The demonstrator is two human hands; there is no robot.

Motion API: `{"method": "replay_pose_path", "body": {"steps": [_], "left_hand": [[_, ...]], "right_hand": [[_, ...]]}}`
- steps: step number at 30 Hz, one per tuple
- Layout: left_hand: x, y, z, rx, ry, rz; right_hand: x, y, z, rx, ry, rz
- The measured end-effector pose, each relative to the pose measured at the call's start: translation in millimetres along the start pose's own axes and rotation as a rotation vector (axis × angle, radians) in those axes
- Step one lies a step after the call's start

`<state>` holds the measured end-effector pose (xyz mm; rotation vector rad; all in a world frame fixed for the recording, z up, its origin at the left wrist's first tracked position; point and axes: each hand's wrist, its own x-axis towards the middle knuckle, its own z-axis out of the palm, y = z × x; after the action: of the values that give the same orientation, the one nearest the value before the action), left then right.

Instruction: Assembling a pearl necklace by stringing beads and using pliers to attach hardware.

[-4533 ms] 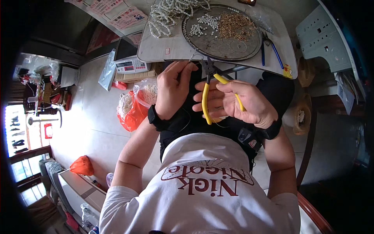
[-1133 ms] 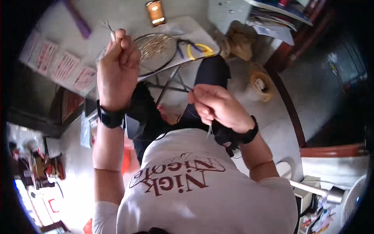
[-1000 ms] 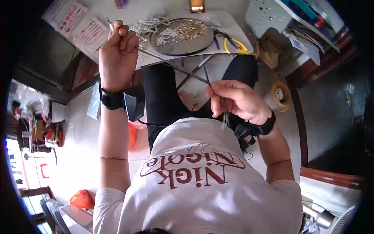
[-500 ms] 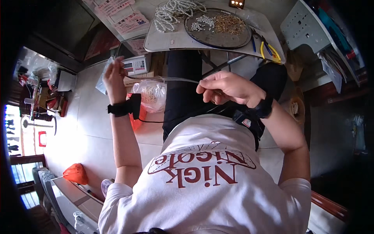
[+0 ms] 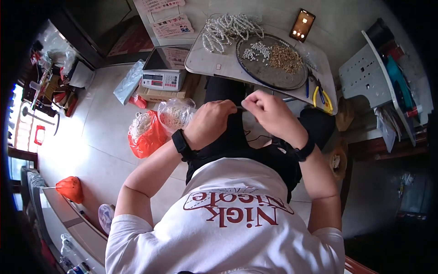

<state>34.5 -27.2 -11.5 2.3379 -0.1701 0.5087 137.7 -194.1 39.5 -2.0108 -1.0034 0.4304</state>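
Left hand point(image 5: 207, 122) neared right hand point(image 5: 277, 118), strand point(image 5: 239, 107) barely visible.

A head-worn fisheye looks steeply down from close above the white shirt point(image 5: 228, 244), the worktop point(image 5: 203, 59) near the top

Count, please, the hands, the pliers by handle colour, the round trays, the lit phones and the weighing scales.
Hands (left hand, right hand): 2
Yellow-handled pliers: 1
Blue-handled pliers: 1
Round tray: 1
Lit phone: 1
Weighing scale: 1
Total: 7
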Motion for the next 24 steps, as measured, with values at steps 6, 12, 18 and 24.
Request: {"method": "replay_pose_path", "body": {"steps": [6, 12, 18, 24], "left_hand": [[27, 12, 0, -0.744, 0.016, -0.455], [35, 23, 25, -1.382, -0.009, -0.54], [48, 22, 42, -1.554, -0.045, -0.527], [60, 9, 51, -1.515, 0.091, -0.562]], "right_hand": [[-24, 17, -25, 0.077, 0.25, -0.02], [-19, 25, 16, 0.4, 0.424, 0.054], [-5, 31, 27, 0.777, 0.391, 0.098], [-2, 59, 0, 0.444, 0.494, 0.016]]}}
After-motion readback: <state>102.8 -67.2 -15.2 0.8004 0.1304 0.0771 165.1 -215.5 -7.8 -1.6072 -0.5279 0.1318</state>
